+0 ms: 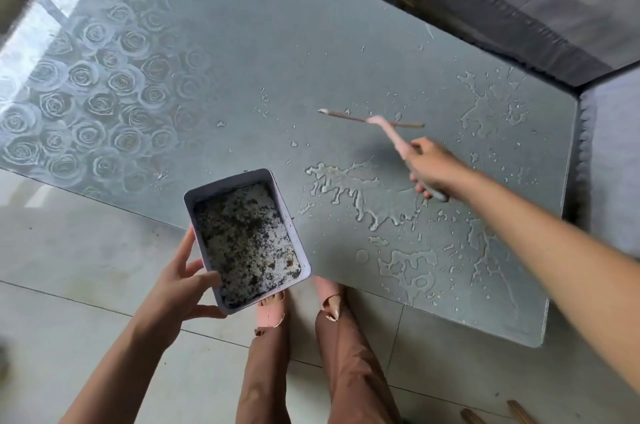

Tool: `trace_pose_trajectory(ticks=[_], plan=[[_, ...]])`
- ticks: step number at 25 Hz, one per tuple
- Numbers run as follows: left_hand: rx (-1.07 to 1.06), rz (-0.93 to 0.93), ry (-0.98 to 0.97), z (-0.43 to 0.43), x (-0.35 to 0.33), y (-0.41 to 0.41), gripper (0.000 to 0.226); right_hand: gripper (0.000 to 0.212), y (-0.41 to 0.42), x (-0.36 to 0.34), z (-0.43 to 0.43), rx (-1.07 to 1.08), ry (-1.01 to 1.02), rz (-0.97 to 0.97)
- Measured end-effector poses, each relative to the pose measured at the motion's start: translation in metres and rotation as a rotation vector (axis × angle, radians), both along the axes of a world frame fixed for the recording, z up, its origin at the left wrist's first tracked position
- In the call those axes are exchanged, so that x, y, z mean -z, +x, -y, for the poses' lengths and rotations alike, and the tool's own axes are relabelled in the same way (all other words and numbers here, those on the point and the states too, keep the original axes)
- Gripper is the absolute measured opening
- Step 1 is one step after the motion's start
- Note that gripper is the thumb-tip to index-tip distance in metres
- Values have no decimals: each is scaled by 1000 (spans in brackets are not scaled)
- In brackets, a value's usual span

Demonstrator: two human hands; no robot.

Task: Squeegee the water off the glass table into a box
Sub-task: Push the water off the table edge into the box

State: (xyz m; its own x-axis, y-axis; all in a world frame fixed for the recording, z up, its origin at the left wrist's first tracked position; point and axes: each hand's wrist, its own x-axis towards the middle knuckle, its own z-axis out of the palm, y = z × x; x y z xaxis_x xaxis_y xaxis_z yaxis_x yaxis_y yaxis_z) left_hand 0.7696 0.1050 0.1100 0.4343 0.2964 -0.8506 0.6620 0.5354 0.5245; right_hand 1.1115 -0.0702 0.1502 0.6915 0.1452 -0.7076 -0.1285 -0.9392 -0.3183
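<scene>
A glass table with a rose pattern on its left part carries puddles and drops of water over its right half. My right hand grips the pink handle of a squeegee, whose thin blade sits over the glass beyond the puddles. My left hand holds a white rectangular box at the table's near edge. The box bottom is covered with dark specks and wet residue.
A grey upholstered sofa runs along the far and right sides of the table. Pale floor tiles lie below, with my legs and pink slippers close to the table edge. Wooden ends show at the bottom right.
</scene>
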Motion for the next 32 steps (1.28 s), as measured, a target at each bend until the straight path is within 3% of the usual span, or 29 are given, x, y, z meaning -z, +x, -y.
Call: trace_pose_trajectory(ticks=[2, 5, 10, 12, 15, 23, 28, 32], plan=[[-16, -4, -4, 3, 2, -3, 92, 37, 17, 8, -1, 31, -105, 61], [-31, -23, 2, 11, 5, -7, 91, 33, -22, 32, -6, 174, -118, 11], [-93, -42, 1, 37, 3, -3, 90, 21, -94, 36, 6, 75, 42, -206], [-128, -55, 1, 51, 3, 2, 88, 22, -74, 22, 17, -50, 87, -281], [-215, -40, 13, 74, 6, 9, 81, 24, -4, -3, 50, -373, 71, -230], [-583, -115, -32, 155, 21, 35, 77, 11, 156, -12, 155, -1302, -493, 19], [-663, -105, -18, 192, 32, 34, 86, 22, 188, 19, 152, -1417, -476, -31], [-684, -103, -10, 210, 43, 23, 84, 26, 196, 41, 125, -1489, -460, 49]])
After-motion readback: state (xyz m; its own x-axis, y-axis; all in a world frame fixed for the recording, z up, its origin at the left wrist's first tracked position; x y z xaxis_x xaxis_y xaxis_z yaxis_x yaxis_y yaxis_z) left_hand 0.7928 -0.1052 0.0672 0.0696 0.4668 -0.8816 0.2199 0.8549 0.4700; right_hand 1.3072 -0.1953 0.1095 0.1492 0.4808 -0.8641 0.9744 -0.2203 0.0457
